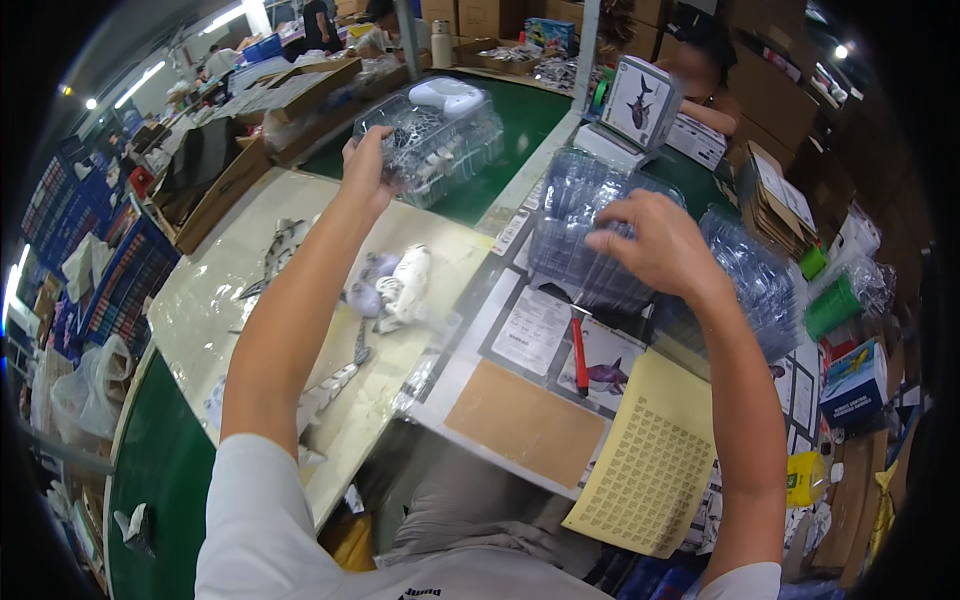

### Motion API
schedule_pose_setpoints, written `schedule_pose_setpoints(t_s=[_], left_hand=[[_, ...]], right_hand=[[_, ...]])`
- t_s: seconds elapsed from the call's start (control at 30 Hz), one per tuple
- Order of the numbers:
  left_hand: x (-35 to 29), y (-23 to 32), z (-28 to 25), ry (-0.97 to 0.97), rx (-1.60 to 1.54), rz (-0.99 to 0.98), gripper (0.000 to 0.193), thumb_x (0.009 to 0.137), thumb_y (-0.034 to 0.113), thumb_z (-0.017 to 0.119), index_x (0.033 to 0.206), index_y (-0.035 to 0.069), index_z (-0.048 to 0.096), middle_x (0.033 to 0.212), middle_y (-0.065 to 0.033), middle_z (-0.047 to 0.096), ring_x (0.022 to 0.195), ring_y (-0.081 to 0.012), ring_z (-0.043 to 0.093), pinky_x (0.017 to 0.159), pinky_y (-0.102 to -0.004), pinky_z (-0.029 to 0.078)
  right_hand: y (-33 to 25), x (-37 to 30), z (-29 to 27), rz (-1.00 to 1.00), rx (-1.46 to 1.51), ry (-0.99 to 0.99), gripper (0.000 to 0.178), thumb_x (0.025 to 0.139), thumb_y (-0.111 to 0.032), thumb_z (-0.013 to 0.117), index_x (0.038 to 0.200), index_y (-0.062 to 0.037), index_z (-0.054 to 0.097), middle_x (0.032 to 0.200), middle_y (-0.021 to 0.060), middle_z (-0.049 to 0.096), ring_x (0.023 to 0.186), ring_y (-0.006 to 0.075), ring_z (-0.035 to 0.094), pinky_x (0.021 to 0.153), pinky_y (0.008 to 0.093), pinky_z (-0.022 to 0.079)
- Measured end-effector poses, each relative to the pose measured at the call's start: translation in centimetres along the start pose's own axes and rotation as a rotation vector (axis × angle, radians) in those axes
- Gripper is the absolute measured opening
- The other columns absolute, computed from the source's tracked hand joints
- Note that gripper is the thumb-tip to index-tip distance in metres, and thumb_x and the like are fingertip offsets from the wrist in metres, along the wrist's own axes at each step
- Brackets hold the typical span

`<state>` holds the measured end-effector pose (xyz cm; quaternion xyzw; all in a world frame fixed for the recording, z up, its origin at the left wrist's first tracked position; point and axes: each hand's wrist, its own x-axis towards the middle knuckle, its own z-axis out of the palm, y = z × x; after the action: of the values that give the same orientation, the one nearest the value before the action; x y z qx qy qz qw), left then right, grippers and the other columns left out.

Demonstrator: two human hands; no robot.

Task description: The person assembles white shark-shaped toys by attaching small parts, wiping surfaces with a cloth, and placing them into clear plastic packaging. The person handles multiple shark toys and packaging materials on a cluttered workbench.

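My left hand (368, 168) grips the left side of a clear plastic tray (470, 150) held out over the green surface. In that tray lie a white remote controller (445, 97) and black-and-white patterned pieces. Over a stack of clear plastic trays (570, 225) hovers my right hand (655, 235), its fingers curved with thumb and forefinger apart; whether it touches the top tray I cannot tell. On the pale board below my left arm are a white toy piece with dark marks (405, 285), a patterned tail-like piece (285, 245) and other toy parts.
A second stack of clear trays (755, 285) stands to the right. Nearer me lie a red-handled cutter (580, 355), a brown card (525, 420) and a yellow sticker sheet (650, 460). A printed toy box (640, 105) stands at the back, near another person's arm (708, 115).
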<state>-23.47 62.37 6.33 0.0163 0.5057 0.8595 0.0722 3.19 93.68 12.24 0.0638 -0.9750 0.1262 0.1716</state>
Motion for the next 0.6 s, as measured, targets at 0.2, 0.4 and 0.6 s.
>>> schedule_pose_setpoints(t_s=[0.2, 0.4, 0.6], left_hand=[[10.4, -7.6, 3.2, 0.362, 0.023, 0.002, 0.097, 0.086, 0.017, 0.075, 0.162, 0.013, 0.015, 0.144, -0.0238, 0.049, 0.11, -0.042, 0.069, 0.085, -0.0665, 0.062], [11.6, -8.2, 1.1, 0.34, 0.555, -0.304, 0.096, 0.095, 0.05, 0.077, 0.165, 0.003, 0.031, 0.167, -0.0206, 0.041, 0.145, -0.0491, 0.048, 0.114, -0.0725, 0.042], [1.6, 2.8, -4.7, 0.016, 0.983, 0.003, 0.097, 0.091, 0.054, 0.081, 0.164, 0.006, 0.038, 0.148, -0.023, 0.059, 0.12, -0.0363, 0.067, 0.089, -0.0486, 0.059]], right_hand=[[2.0, 1.7, 0.5, 0.122, 0.145, -0.154, 0.033, 0.086, -0.032, 0.083, 0.095, -0.0007, 0.08, 0.084, 0.0116, 0.063, 0.082, 0.0281, 0.062, 0.075, 0.0402, 0.05], [2.5, 2.7, 0.9, 0.11, 0.165, -0.154, 0.028, 0.085, -0.026, 0.083, 0.089, 0.0004, 0.078, 0.081, 0.0138, 0.065, 0.08, 0.0314, 0.064, 0.073, 0.0423, 0.05], [0.6, 0.1, 1.3, -0.209, -0.099, 0.064, 0.013, 0.088, -0.011, 0.078, 0.092, 0.0006, 0.074, 0.083, 0.0164, 0.065, 0.083, 0.0366, 0.063, 0.074, 0.0464, 0.05]])
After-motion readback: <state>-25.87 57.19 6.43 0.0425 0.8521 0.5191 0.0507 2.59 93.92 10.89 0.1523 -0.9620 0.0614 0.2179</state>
